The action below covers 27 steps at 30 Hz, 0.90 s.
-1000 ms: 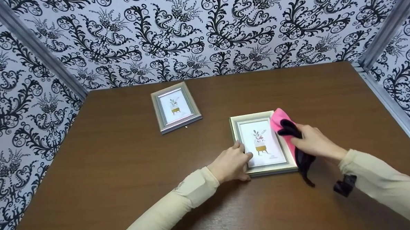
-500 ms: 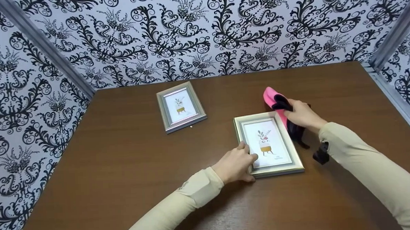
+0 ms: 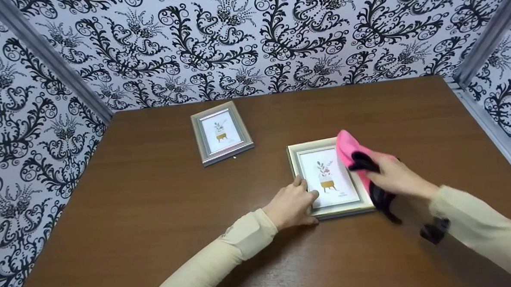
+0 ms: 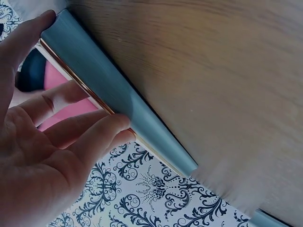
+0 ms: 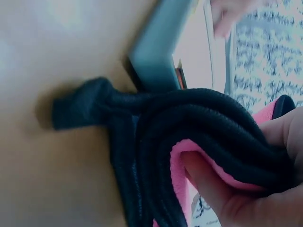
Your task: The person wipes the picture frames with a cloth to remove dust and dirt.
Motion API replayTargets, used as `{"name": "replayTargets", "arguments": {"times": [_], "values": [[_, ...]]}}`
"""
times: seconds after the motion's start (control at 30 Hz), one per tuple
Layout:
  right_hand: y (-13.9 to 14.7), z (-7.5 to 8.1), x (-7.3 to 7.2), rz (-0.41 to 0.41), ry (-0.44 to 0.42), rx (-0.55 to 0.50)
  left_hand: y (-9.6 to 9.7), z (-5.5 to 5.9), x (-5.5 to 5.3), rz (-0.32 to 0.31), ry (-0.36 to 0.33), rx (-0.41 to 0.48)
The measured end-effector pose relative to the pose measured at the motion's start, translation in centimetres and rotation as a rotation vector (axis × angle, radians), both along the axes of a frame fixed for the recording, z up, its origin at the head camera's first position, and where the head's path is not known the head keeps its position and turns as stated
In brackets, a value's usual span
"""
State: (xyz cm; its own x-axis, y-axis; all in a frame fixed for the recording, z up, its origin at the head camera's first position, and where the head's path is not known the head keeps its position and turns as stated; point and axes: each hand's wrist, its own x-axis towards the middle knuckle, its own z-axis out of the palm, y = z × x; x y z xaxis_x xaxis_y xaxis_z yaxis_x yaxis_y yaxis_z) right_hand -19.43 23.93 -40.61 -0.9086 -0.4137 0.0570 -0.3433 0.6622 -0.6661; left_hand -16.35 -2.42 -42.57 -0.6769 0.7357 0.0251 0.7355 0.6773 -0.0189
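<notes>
Pink-and-black cloth (image 3: 347,147) was gripped, bunched, in the right hand (image 3: 396,176), over the picture frame (image 3: 328,181) just to that hand's left; the left hand (image 3: 289,203) clasped the frame's opposite edge, probably so wiping wouldn't shift it.

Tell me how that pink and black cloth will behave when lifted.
The cloth is probably floppy, since it folds over in the right hand. Its dark end will likely dangle, as it trails loosely beside the picture frame.
</notes>
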Motion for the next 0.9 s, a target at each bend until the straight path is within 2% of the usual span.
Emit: {"name": "replayTargets", "arguments": {"times": [0.1,0.2,0.3,0.37,0.47,0.57,0.7,0.9], "values": [[0.2,0.0,2.1,0.01,0.005,-0.001,-0.2,0.0,0.0,0.005,0.013,0.006],[0.4,0.1,3.8,0.01,-0.033,0.001,-0.3,0.1,-0.1,0.011,0.013,0.004],[0.4,0.2,4.6,-0.008,-0.068,0.02,-0.4,0.1,-0.2,0.016,-0.002,0.001],[0.2,0.2,4.5,-0.022,-0.083,0.035,-0.4,0.1,-0.3,0.016,-0.008,-0.003],[0.0,0.3,3.5,-0.028,-0.088,0.033,-0.5,0.1,-0.3,0.005,0.01,-0.024],[-0.2,0.3,1.9,-0.022,-0.076,0.019,-0.5,0.1,-0.3,-0.01,0.032,-0.041],[-0.6,0.2,-0.8,-0.031,-0.055,0.005,-0.3,0.0,-0.3,-0.017,0.04,-0.052],[-0.7,-0.4,-5.0,-0.073,-0.017,-0.015,0.3,0.1,-0.2,-0.021,0.01,-0.079]]}}
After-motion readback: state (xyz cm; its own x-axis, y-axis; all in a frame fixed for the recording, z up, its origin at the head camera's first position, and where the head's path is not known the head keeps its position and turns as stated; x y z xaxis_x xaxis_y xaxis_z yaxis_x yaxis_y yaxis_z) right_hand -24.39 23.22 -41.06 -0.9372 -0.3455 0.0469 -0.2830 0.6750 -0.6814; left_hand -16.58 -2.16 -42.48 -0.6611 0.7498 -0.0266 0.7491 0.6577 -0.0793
